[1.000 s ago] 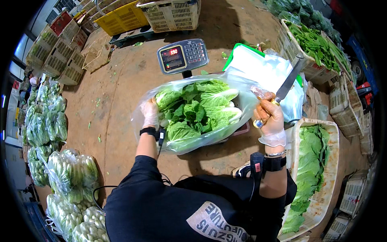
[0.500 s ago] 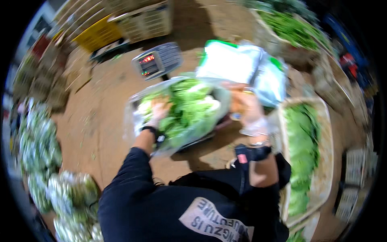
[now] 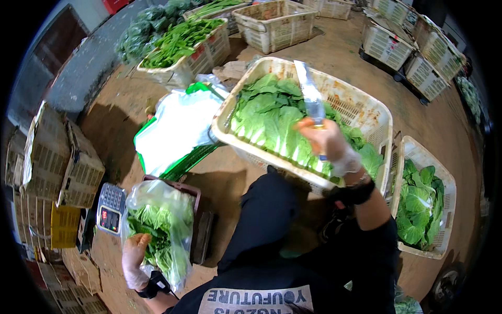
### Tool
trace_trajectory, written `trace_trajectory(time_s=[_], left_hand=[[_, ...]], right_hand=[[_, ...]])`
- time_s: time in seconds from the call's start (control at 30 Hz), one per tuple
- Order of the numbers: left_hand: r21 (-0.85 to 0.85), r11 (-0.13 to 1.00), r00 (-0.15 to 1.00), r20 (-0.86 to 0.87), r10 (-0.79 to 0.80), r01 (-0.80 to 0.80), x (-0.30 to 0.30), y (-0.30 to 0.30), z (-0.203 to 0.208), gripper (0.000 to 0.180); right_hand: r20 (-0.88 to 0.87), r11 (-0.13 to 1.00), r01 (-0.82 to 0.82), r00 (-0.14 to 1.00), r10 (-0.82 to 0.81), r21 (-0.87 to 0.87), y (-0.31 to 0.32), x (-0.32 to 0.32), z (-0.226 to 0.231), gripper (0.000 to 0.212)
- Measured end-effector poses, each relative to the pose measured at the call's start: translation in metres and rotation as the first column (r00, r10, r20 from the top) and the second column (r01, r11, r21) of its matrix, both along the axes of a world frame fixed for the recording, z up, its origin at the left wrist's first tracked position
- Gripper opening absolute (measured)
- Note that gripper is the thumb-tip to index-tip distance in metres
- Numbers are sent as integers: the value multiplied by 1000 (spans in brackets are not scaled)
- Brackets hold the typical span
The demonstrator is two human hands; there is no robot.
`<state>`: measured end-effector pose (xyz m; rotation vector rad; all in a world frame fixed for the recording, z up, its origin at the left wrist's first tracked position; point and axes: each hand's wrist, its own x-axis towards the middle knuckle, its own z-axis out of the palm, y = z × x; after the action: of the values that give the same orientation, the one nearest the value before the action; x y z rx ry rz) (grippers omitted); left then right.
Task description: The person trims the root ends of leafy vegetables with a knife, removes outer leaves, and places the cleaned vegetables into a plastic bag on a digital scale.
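Now, knife [image 3: 312, 99] above leafy greens [image 3: 272, 119] in white crate [image 3: 361, 106], blade toward crate's far edge | right grip [image 3: 333, 146] wrapped round its handle | left grip [image 3: 135, 256] at clear bag's left edge, pinching or not I can't tell | bag [image 3: 182, 212] on scale platform [image 3: 196, 193]

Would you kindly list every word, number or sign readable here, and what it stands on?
Shirt patch: dark capital letters, upside down here; I won't copy the wording.
Scale display: lit red digits, too small to read surely.
Keypad: markings, too small to read.
Knife: nothing legible.
Upper-right crate: reddish marks, illegible.
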<state>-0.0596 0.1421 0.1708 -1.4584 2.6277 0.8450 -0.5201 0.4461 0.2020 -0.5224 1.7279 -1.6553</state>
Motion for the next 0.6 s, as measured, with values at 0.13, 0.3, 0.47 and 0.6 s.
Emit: trace_trajectory(time_s=[0.13, 0.3, 0.47, 0.6], left_hand=[[121, 541, 400, -807, -434, 832, -174, 34, 61, 56], [336, 424, 535, -632, -561, 841, -490, 39, 33, 36], [-282, 761, 811, 160, -563, 584, -746, 6, -113, 56], [-260, 742, 784, 281, -553, 617, -815, 56, -180, 57]], right_hand=[[-95, 915, 392, 919, -384, 98, 84, -34, -20, 25], [90, 789, 612, 783, -615, 57, 156, -19, -32, 36], [183, 567, 805, 592, -785, -176, 196, -37, -24, 34], [-66, 497, 868, 497, -865, 22, 206, -39, -34, 38]])
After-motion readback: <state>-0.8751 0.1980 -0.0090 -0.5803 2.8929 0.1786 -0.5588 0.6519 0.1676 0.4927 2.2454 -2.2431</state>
